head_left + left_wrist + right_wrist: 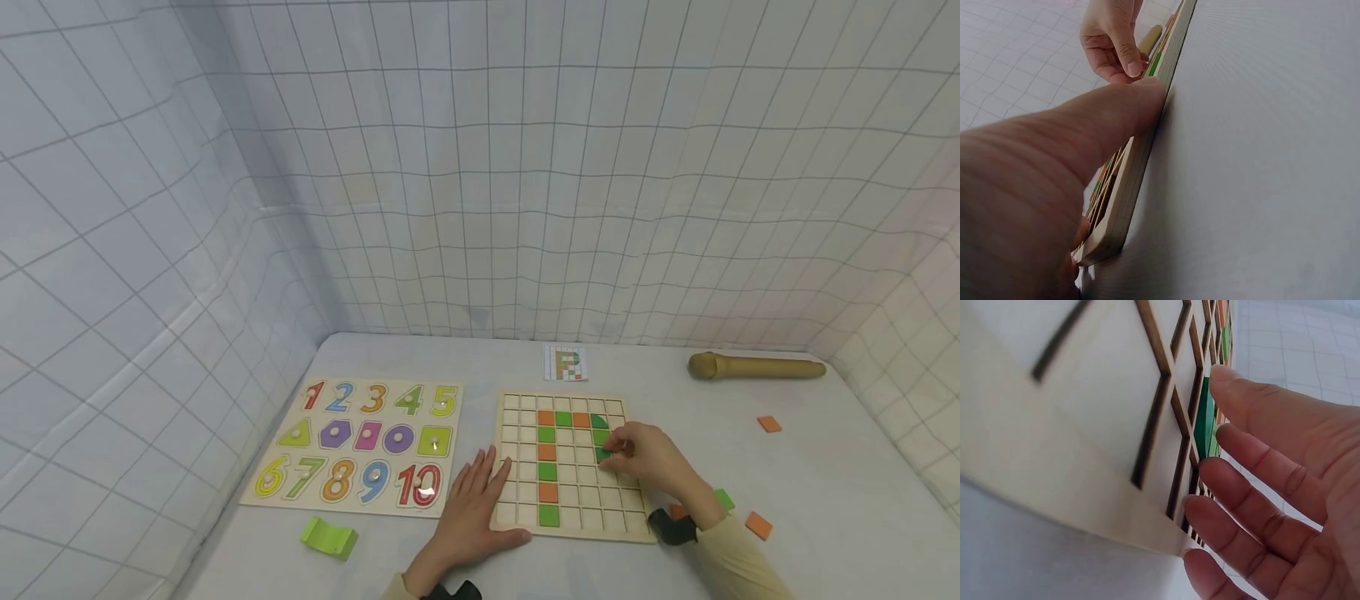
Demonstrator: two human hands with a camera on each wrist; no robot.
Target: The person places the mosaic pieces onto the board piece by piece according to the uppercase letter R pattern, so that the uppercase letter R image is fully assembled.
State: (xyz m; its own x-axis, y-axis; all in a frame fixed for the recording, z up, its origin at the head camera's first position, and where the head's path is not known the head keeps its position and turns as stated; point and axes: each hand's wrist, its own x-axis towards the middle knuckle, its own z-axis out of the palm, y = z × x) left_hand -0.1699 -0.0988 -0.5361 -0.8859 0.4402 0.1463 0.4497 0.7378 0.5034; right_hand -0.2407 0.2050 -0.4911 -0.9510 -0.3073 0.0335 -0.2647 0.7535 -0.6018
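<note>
The white tabletop (pixel 600 575) bears a number board (pixel 378 456), grid board (pixel 588 500), small card (pixel 566 364), green block (pixel 328 537), tan stick (pixel 757 367) and loose tiles (pixel 759 526)

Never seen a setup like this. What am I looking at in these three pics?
No robot here: these are a person's two bare hands. The wide picture comes from a camera worn on the head, looking forward and down; the other two come from cameras on the left and right wrists.

On the white surface are a grid board with orange and green tiles, a number-and-shape puzzle, a small pattern card, a lime block, a tan stick and loose tiles.

The left hand is spread at the board's near left corner. The right hand has its fingertips at a dark green piece; whether they grip it is unclear.
</note>
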